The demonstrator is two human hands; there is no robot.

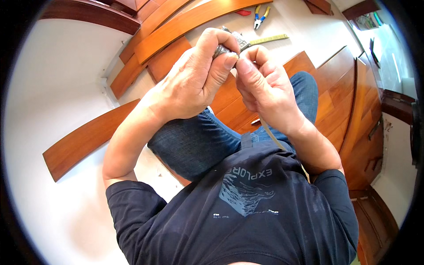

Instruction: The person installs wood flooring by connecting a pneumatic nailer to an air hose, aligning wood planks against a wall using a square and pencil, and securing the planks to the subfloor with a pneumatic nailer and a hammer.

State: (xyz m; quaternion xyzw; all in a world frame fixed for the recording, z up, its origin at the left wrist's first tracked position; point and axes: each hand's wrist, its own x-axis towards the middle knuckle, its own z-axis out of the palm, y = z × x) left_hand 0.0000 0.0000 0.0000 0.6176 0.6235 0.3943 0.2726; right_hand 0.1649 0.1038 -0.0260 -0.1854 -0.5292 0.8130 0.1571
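My left hand is closed around a small, shiny grey bundle that looks wrapped in clear film; the fingers hide most of it. My right hand has its thumb and forefinger pinched together at the bundle's near edge, almost touching the left thumb. What the right fingertips hold is hidden. Below the right hand a thin pale cord or strip runs down toward my shirt. Just beyond the hands lies a grey, printed object, partly covered by the left fingers, with a yellow measuring tape blade beside it.
Pliers with blue and yellow handles lie on the pale floor, near a red-handled item. Loose wooden planks are stacked ahead, and another plank lies at the left by the white wall. Laid wooden flooring extends right.
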